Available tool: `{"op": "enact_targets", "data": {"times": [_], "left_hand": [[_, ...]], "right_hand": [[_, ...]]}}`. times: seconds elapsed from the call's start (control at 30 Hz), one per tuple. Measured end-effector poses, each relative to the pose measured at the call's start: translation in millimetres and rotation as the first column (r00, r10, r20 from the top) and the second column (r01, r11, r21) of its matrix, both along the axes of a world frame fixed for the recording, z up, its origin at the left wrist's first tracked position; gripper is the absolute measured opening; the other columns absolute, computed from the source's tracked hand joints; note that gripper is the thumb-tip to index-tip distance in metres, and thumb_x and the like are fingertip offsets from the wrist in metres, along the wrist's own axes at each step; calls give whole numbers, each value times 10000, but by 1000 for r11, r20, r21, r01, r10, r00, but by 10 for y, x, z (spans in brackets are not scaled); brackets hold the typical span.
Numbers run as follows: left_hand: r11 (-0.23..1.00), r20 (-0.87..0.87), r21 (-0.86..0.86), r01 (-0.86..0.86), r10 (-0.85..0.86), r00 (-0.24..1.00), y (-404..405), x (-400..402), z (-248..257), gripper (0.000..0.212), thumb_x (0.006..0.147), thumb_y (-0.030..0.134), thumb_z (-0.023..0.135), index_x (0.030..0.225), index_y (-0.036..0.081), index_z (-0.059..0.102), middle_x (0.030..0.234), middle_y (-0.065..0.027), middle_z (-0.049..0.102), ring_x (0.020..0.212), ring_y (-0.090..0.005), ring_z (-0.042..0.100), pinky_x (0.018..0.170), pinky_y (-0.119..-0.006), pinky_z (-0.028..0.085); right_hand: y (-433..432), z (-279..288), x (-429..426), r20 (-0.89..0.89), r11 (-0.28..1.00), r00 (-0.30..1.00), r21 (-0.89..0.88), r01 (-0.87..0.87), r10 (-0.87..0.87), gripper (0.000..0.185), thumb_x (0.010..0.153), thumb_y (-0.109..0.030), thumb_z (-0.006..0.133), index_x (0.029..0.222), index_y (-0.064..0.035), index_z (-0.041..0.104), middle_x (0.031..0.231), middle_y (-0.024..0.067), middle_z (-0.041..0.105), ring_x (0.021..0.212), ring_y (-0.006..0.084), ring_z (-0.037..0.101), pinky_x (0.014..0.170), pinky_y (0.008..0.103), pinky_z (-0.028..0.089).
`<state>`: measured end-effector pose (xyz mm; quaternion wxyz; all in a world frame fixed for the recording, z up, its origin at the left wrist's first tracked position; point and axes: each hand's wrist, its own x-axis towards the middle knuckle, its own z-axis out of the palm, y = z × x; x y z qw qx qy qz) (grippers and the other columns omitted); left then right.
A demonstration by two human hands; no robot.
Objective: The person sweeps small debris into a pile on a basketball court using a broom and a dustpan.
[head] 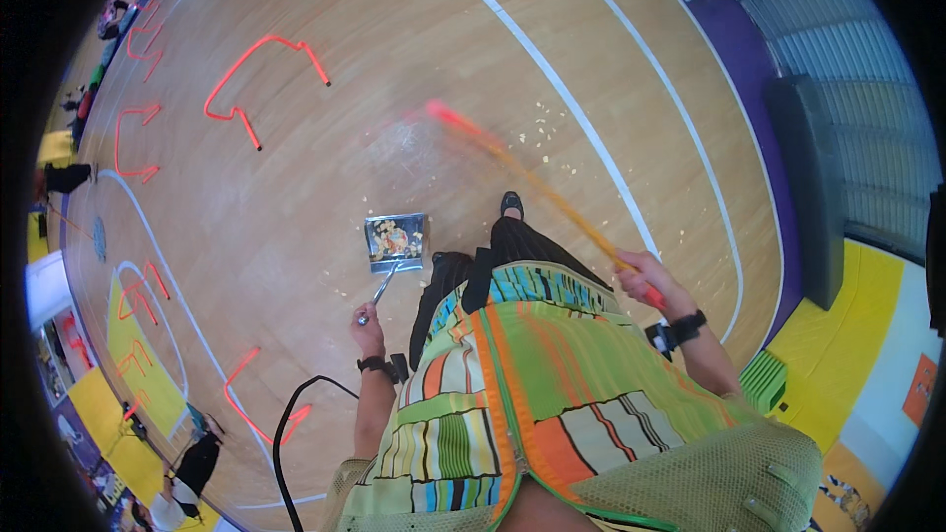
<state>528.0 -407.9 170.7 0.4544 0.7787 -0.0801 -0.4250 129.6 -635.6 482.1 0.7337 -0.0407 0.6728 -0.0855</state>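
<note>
My left hand [367,331] grips the metal handle [383,285] of a long-handled dustpan, off my left foot. The dustpan [377,267] rests on the wood-look floor, holding pale flakes and scraps [393,237]. In my right hand [650,279] is the orange stick of a broom [563,205], slanting forward and left. Motion blurs the broom's far end, where pinkish-red parts and whitish bristles [406,144] show faintly over the floor. Loose pale flakes [543,125] lie scattered right of the broom head, and a few more are around the dustpan.
Red bent-tube frames [222,81] stand on the floor ahead and left. White court lines [550,72] curve past on the right. Along the right wall are a dark padded block [805,192] and a yellow mat [865,295]. People [196,465] and a mop [100,238] appear at left.
</note>
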Motion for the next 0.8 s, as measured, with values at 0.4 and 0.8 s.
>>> {"op": "enact_targets", "data": {"times": [0.4, 0.8], "left_hand": [[926, 102, 136, 352, -366, 925, -1366, 7, 72, 155, 761, 156, 568, 783, 3, 580, 646, -10, 510, 591, -90, 442, 558, -236, 384], [892, 50, 63, 447, -451, 891, -2573, -367, 292, 158, 738, 137, 603, 749, -12, 549, 769, -51, 561, 722, -112, 507, 656, -227, 405]], "right_hand": [[-858, -456, -1138, -57, 873, 877, -145, 466, -477, 362, 830, -269, 344, 502, -152, 249, 392, -36, 255, 301, 89, 254, 290, 218, 208], [-1258, -179, -855, 533, 741, 529, 345, 576, -660, 296, 843, -249, 405, 608, -76, 359, 471, -65, 324, 332, 18, 298, 284, 131, 257]]}}
